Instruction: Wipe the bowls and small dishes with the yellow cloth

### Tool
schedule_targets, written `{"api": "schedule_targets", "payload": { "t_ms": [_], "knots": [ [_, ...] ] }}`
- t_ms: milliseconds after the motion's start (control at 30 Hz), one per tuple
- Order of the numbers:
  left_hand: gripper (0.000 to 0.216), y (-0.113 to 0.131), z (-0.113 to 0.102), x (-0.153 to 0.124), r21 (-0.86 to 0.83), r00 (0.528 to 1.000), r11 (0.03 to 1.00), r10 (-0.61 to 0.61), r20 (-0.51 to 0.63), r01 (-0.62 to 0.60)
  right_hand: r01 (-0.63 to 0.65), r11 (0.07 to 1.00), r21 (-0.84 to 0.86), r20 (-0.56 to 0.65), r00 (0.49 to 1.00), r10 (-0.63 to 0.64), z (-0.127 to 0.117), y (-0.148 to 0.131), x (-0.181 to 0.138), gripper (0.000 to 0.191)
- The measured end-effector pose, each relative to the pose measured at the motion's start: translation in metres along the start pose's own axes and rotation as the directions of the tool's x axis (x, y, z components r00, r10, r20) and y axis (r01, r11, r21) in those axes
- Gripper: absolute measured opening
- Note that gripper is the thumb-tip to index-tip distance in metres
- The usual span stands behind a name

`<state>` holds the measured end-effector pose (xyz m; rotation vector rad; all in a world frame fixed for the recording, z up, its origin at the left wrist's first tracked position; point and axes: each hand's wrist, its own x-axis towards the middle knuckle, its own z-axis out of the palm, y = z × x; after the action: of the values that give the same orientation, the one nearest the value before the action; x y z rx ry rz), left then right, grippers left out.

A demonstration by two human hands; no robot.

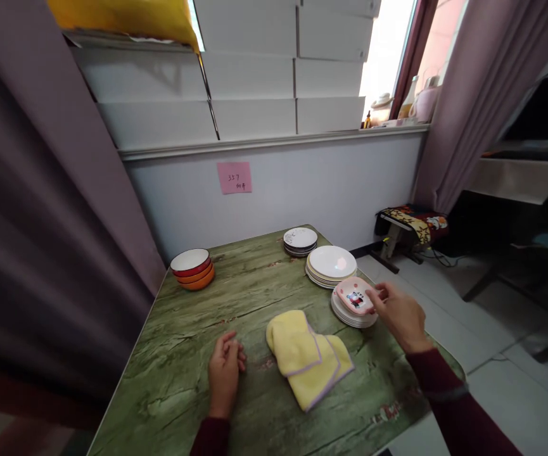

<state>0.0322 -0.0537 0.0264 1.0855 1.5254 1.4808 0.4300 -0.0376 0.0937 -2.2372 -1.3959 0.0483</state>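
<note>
My right hand (400,313) pinches the right edge of a small pink dish (353,296) with a cartoon figure printed inside. The dish is over a stack of small white plates (352,320) at the table's right side; whether it rests on them fully I cannot tell. Near the front of the table, my left hand (226,370) holds nothing, its fingers loosely bent and slightly apart. Between the hands lies a folded yellow cloth (295,345) with purple edging.
Behind the small plates stand a stack of larger white plates (333,261) and a stack of patterned plates (300,237). Stacked red and orange bowls (192,272) sit at the table's (178,354) back left. A wall with a pink note (234,178) borders the far edge.
</note>
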Motion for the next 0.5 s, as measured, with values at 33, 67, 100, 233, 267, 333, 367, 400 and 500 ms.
{"api": "schedule_targets", "payload": {
  "t_ms": [33,67,100,233,267,333,367,400,500],
  "knots": [
    [0.041,-0.001,0.0,0.0,-0.009,1.0,1.0,0.006,-0.003,-0.006,-0.029,0.996,-0.08,0.067,0.997,0.035,-0.003,0.004,0.01,0.04],
    [0.04,-0.001,0.0,0.0,-0.02,1.0,1.0,0.01,-0.006,-0.01,-0.034,0.994,-0.104,0.084,0.996,0.042,-0.004,0.007,0.018,0.04],
    [0.04,-0.001,0.0,-0.001,-0.03,1.0,0.999,0.011,-0.007,-0.011,-0.031,0.992,-0.121,0.11,0.993,0.044,-0.004,0.009,0.023,0.038],
    [0.041,-0.002,-0.002,-0.004,-0.053,1.0,0.999,0.012,-0.004,-0.013,-0.011,0.993,-0.115,0.146,0.989,0.028,0.001,0.01,0.029,0.026],
    [0.041,-0.002,-0.002,-0.005,-0.056,1.0,0.998,0.014,-0.005,-0.014,-0.01,0.994,-0.109,0.149,0.988,0.026,0.003,0.01,0.03,0.023],
    [0.042,-0.002,-0.002,-0.006,-0.061,1.0,0.998,0.015,-0.005,-0.015,-0.009,0.996,-0.087,0.154,0.988,0.022,0.003,0.011,0.032,0.016],
    [0.042,-0.002,-0.002,-0.007,-0.062,1.0,0.998,0.014,-0.004,-0.015,-0.008,0.998,-0.07,0.155,0.988,0.019,0.003,0.011,0.033,0.013],
    [0.042,-0.002,-0.002,-0.007,-0.063,1.0,0.998,0.013,-0.002,-0.014,-0.006,0.999,-0.049,0.154,0.988,0.014,0.002,0.011,0.035,0.012],
    [0.042,-0.003,-0.002,-0.006,-0.069,1.0,0.998,0.01,0.007,-0.01,0.003,0.999,0.045,0.15,0.989,-0.01,-0.002,0.012,0.039,0.01]
  ]
}}
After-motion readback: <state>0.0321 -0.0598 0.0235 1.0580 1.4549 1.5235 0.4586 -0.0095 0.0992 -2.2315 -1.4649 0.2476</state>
